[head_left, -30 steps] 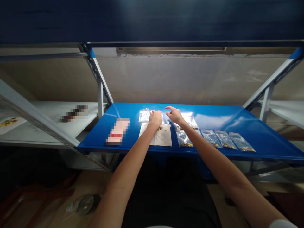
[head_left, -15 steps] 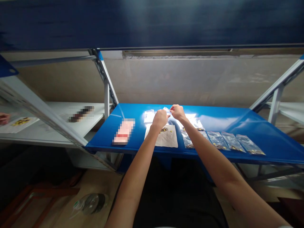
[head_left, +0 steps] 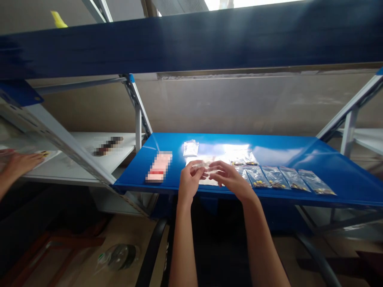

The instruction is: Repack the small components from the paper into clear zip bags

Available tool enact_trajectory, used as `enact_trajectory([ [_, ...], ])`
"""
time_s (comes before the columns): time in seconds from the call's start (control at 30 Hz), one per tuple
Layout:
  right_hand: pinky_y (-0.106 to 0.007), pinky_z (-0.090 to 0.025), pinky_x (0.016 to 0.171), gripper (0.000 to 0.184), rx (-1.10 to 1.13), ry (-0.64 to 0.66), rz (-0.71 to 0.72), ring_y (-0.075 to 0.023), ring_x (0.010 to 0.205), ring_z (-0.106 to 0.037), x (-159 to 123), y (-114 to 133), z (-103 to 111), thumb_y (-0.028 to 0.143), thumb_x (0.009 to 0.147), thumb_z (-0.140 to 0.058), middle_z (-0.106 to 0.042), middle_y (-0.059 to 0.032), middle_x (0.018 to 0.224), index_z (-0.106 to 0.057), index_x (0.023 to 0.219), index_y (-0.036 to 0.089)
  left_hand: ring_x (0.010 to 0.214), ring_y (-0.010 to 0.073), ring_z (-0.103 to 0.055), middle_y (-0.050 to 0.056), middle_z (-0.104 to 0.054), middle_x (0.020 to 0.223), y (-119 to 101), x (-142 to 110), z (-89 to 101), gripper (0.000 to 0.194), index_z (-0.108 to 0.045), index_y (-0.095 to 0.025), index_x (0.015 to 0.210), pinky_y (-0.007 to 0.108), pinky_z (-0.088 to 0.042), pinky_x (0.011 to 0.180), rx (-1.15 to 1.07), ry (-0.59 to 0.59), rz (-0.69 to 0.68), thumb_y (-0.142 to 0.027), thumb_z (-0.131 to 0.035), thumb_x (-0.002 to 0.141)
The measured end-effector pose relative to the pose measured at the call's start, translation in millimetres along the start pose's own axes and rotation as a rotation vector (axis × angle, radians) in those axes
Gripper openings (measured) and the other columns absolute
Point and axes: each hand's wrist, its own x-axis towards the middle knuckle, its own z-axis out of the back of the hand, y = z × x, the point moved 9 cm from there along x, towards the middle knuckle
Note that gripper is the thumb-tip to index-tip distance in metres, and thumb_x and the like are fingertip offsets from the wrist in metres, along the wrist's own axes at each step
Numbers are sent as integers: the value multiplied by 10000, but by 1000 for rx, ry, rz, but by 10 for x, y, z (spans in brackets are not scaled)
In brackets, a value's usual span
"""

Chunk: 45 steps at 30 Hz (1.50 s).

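From the head camera I read my left hand (head_left: pixel 190 181) and right hand (head_left: pixel 229 179) curved inward, fingertips together pinching a thin clear plastic bag (head_left: pixel 200 165) above a white sheet (head_left: pixel 191 160) on the blue steel shelf (head_left: pixel 278 149); clear bags of yellow pieces (head_left: pixel 277 178) lie in a row to the right.

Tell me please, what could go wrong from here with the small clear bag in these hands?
The left hand and right hand hold what looks like a small clear plastic bag close to the front edge of the blue metal shelf, so a slip could drop it over that edge. The row of filled plastic bags lies just beside the right hand, so a wide movement might knock them out of line.
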Motion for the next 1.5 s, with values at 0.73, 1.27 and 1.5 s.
enact_trajectory([
  [0.73,-257,-407,544,373,-245,51,-29,-144,610,-545,96,-21,-205,473,942,-591,-664,-24,693,-759,805,169,1200,322,-651,149,-687,1295,-312,-144,41,548,-649,-188,1318,459,-525,1026,742,61,-229,-349,-803,817],
  [1.27,-272,-531,646,328,-404,286,29,-202,832,-738,177,-6,-21,435,1003,-540,-760,-84,1046,-732,1154,216,890,220,-689,71,-754,1036,-278,-108,203,307,-732,-196,1087,333,-561,814,670,26,-233,-325,-790,814],
  [1.5,-289,-466,646,149,-892,-15,54,-211,713,-684,737,-227,432,146,873,-654,-770,-93,861,-789,922,187,1021,268,-711,98,-762,1149,-298,-96,311,297,-742,-210,1152,399,-553,939,676,-20,-232,-387,-679,923],
])
